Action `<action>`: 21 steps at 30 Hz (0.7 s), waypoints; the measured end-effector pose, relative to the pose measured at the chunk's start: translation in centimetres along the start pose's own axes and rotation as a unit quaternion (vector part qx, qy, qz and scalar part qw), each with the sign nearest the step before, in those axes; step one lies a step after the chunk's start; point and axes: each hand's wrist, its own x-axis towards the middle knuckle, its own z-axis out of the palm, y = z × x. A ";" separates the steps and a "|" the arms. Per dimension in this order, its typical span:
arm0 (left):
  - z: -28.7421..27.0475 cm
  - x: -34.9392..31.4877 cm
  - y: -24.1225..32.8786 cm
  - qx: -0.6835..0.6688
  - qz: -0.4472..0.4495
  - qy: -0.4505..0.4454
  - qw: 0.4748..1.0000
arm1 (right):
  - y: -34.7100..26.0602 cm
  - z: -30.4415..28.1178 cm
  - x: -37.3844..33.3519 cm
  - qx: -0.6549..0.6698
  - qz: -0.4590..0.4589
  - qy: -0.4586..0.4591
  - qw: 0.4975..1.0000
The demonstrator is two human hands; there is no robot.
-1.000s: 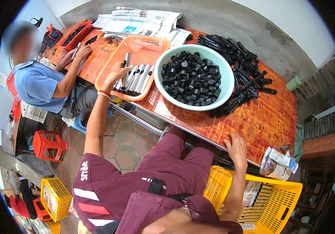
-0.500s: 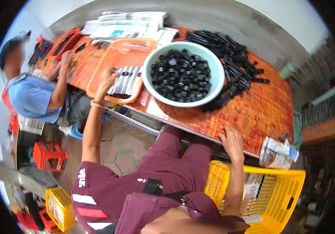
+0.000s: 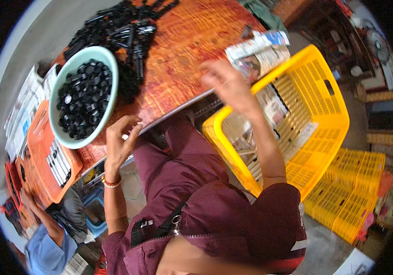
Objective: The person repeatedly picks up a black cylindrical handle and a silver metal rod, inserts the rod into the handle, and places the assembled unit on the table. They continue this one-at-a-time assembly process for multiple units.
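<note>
At far left we see a red basket and, below, a co-worker in a blue shirt seated at the table. Sheets of newspaper lie along the wall, behind an orange basket in which silver tubes rest side by side. A pale green basin, heaped with black caps, stands in front of that basket and hides part of it, taking up the space between it and us.

Our left hand is just beside the basin, at the table's front edge, fingers bent and thumb a narrow gap away; something pale shows between them, but we cannot tell what. Beyond the basin, a tangle of black parts covers the far tabletop.

Our right hand is blurred above the table edge, fingers somewhat spread; whether they hold anything, we cannot tell. Near it lies a newspaper bundle. Our right forearm crosses a yellow crate, blocking our view of some rods inside. More yellow crates are stacked at far right.
</note>
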 end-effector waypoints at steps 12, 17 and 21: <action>9.8 6.5 -3.9 0.027 0.039 0.078 0.996 | 30.6 -9.6 -27.5 -0.157 0.546 -0.058 0.821; 9.7 5.9 -3.7 0.010 0.036 0.108 0.993 | 33.4 -2.2 -33.6 -0.259 0.544 0.028 0.797; 9.8 5.6 -4.9 0.031 0.088 0.157 0.983 | 32.2 -0.9 -32.5 -0.285 0.474 0.060 0.831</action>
